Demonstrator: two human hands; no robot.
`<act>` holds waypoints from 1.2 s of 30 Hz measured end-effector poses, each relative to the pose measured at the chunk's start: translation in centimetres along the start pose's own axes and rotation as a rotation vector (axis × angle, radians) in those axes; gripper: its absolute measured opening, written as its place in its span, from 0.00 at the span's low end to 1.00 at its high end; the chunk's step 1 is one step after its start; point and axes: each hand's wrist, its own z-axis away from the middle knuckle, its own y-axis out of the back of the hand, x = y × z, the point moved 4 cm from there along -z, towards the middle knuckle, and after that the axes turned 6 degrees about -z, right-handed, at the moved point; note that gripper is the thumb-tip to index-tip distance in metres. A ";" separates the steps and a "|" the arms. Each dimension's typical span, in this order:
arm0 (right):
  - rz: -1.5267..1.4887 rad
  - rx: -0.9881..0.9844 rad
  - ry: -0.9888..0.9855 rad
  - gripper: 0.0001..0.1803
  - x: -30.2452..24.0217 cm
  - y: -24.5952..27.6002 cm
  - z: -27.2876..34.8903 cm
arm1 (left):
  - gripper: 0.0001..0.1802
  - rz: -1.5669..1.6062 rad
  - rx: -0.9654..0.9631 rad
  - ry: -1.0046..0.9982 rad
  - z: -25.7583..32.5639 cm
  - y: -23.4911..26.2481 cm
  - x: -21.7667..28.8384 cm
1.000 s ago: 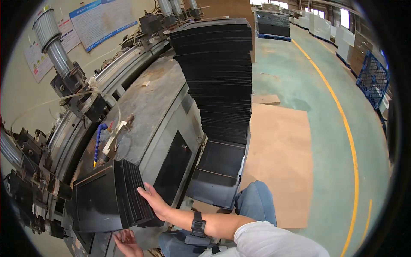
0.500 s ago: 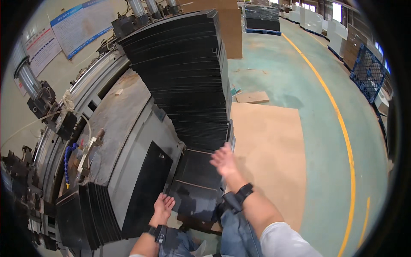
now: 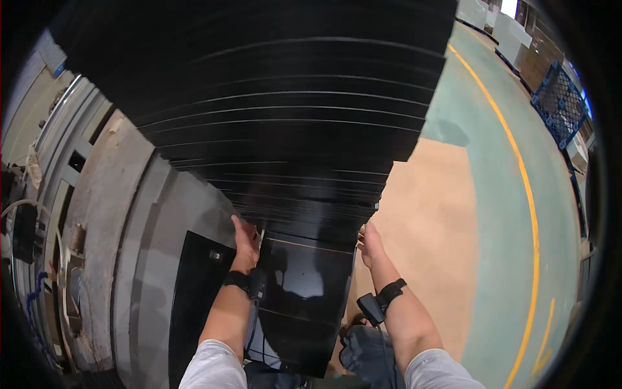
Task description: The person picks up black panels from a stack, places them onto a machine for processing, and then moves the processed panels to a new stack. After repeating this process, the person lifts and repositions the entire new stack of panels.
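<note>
A tall stack of flat black panels (image 3: pixel 285 146) rises in front of me, its layers stepped unevenly at the sides. My left hand (image 3: pixel 246 245) is at its lower left edge, thumb pointing up and fingers partly hidden against the panels. At the lower right edge, my right hand (image 3: pixel 371 245) has its fingers curled against the panels, fingertips partly hidden. Between my forearms lies a glossy black panel surface (image 3: pixel 301 279) with light reflecting off it. Each wrist wears a black strap with a small device.
A separate black panel (image 3: pixel 201 285) leans against the grey machine base (image 3: pixel 152 259) on the left. A brown sheet (image 3: pixel 427 253) covers the floor to the right. Beyond it runs a yellow floor line (image 3: pixel 518 175), and a blue mesh pallet (image 3: pixel 558 104) stands at the far right.
Both hands have moved forward from in front of the stack to its two lower sides. The stack now fills much more of the view.
</note>
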 end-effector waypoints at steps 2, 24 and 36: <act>-0.037 -0.030 0.076 0.35 0.4 -1.3 -0.2 | 0.53 0.011 -0.013 0.019 -0.6 -1.0 -0.4; -0.088 -0.179 -0.085 0.43 -1.8 -2.2 -0.3 | 0.31 0.022 -0.015 0.008 1.4 -2.2 -0.8; -0.138 0.022 -0.015 0.32 3.5 -0.6 -2.4 | 0.37 -0.103 -0.130 -0.034 -0.3 -1.5 0.0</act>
